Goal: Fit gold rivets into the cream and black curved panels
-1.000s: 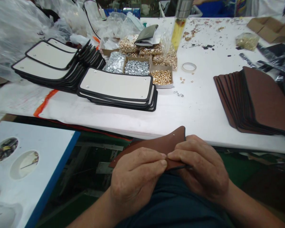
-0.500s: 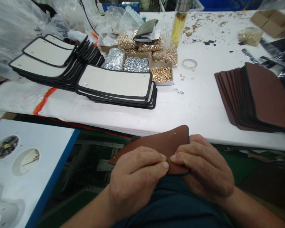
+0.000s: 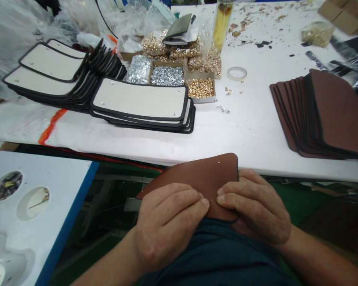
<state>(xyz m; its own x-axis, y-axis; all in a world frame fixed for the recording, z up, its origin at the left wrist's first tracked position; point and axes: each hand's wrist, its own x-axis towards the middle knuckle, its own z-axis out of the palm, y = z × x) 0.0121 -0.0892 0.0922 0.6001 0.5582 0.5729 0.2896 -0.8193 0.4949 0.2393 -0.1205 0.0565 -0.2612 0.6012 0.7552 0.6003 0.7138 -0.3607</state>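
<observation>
A brown leather-like panel (image 3: 193, 174) with dark edges and small holes near its corners is held above my lap. My left hand (image 3: 170, 222) is closed, its thumb and fingertips pinched together over the panel's lower part. What sits between those fingertips is hidden. My right hand (image 3: 253, 202) grips the panel's right edge, fingers on the brown face and the rest of the hand behind it. A small mark shows on the panel between the two thumbs.
On the white table (image 3: 155, 147) lie white-faced, black-edged panels (image 3: 140, 99) in stacks, and brown panels (image 3: 340, 115) fanned at right. Boxes hold silver eyelets (image 3: 167, 75) and gold eyelets (image 3: 200, 88). A tape ring (image 3: 237, 72) lies nearby. A white-topped machine table (image 3: 59, 178) stands left.
My left fingertips have drawn slightly back from the right ones, showing more of the panel between them. The panel is tilted a little flatter toward me. The view has shifted slightly.
</observation>
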